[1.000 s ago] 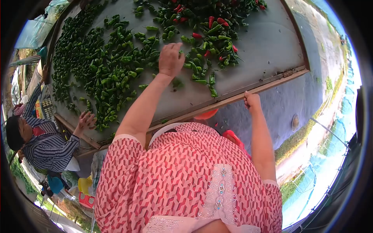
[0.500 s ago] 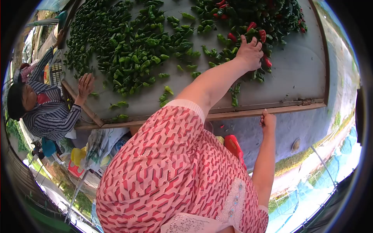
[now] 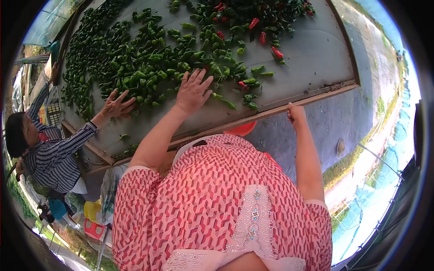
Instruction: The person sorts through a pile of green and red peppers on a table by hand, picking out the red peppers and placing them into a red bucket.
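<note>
My left hand (image 3: 193, 92) lies palm down with fingers spread at the near edge of the green peppers (image 3: 153, 58), its fingertips touching some of them. My right hand (image 3: 297, 113) is closed in a fist just at the front wooden rim of the table (image 3: 271, 108); what it holds, if anything, is hidden. A few loose green peppers (image 3: 251, 86) lie to the right of my left hand. Red peppers (image 3: 277, 53) are scattered farther back, near the darker green pile (image 3: 271, 18).
At the left a co-worker in a striped shirt (image 3: 58, 156) reaches over the table, one hand (image 3: 118, 105) spread at the peppers. Beneath the front rim sits a red basin (image 3: 242, 129). Yellow and red items (image 3: 92, 210) stand at lower left.
My left hand has moved left from beside the red peppers, and several green ones there have shifted left. The co-worker's hand reaches farther over the table. My right hand stays closed.
</note>
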A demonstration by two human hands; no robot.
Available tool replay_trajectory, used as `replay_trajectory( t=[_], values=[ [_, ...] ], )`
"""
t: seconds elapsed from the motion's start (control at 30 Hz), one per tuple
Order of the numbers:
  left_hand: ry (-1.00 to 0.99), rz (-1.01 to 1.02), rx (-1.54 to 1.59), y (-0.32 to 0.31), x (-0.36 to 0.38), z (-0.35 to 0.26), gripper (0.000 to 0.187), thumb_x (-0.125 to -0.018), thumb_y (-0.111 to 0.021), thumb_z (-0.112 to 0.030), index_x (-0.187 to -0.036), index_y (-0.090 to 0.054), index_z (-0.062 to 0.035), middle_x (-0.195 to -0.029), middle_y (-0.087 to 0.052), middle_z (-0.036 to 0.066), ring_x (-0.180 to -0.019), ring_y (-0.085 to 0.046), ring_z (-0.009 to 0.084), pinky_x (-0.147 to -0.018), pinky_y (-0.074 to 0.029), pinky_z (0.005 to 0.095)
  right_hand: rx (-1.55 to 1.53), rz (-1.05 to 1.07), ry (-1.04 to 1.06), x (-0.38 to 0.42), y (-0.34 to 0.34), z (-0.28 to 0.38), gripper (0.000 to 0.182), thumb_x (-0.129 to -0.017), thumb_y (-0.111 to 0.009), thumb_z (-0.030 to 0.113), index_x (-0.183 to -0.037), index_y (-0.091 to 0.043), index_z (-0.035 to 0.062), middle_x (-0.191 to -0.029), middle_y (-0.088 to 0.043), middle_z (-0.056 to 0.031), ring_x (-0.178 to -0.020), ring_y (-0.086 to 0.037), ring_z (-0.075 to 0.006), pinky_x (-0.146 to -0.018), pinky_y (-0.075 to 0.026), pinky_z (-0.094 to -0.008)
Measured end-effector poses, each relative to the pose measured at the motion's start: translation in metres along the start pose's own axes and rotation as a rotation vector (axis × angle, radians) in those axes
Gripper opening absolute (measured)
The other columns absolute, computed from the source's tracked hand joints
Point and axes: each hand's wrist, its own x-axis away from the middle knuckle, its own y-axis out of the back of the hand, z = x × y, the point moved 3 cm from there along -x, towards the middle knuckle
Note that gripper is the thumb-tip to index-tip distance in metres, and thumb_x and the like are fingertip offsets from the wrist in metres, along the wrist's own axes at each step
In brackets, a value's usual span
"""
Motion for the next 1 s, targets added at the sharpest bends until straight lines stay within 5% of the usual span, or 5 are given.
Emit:
replay_trajectory(
  t=[0.27,0.47,0.67,0.87,1.0],
  values=[
    [0.231,-0.129,0.035,0.021,0.085,0.040,0.034,-0.086,-0.063,-0.020,-0.118,-0.063,-0.0092,-0.128,-0.059,0.008,-0.128,-0.046,0.0294,-0.110,-0.029,0.0463,0.048,0.036,0.040,-0.010,0.001,-0.004,0.034,-0.094,-0.060,0.033,-0.072,-0.057,0.0076,-0.061,-0.055,-0.0005,-0.047,-0.048,-0.0121,-0.043,-0.040,-0.0333],
    [0.378,-0.302,0.184,0.027,0.080,0.050,0.018,-0.083,-0.064,-0.016,-0.099,-0.068,-0.0089,-0.097,-0.069,0.008,-0.098,-0.062,0.0286,-0.090,-0.046,0.0405,0.610,0.036,0.185,0.001,0.015,0.008,0.045,-0.094,-0.057,0.041,-0.077,-0.064,-0.0002,-0.070,-0.064,-0.0130,-0.059,-0.063,-0.0248,-0.051,-0.048,-0.0402],
    [0.468,-0.193,0.240,0.016,-0.031,0.050,0.019,-0.085,-0.063,-0.023,-0.098,-0.068,-0.0110,-0.095,-0.069,0.010,-0.093,-0.065,0.0299,-0.076,-0.052,0.0418,0.624,-0.150,0.871,0.051,-0.040,0.022,0.024,-0.088,-0.060,0.030,-0.101,-0.067,0.0108,-0.095,-0.068,-0.0156,-0.093,-0.064,-0.0368,-0.080,-0.050,-0.0456],
    [0.478,0.123,0.099,-0.015,-0.075,0.054,0.020,-0.083,-0.067,-0.029,-0.092,-0.070,-0.0117,-0.098,-0.068,0.010,-0.095,-0.064,0.0303,-0.078,-0.051,0.0437,0.692,-0.134,0.963,0.112,-0.104,0.064,0.025,-0.085,-0.062,0.029,-0.105,-0.066,0.0151,-0.099,-0.069,-0.0126,-0.093,-0.064,-0.0328,-0.079,-0.051,-0.0443],
    [0.300,-0.147,0.347,0.000,-0.043,0.055,0.013,-0.087,-0.064,-0.021,-0.092,-0.068,-0.0100,-0.086,-0.067,0.007,-0.076,-0.065,0.0228,-0.061,-0.050,0.0377,0.720,-0.146,1.024,0.117,-0.124,0.077,0.025,-0.083,-0.065,0.031,-0.103,-0.067,0.0166,-0.097,-0.069,-0.0109,-0.091,-0.065,-0.0310,-0.077,-0.051,-0.0434]
  ],
)
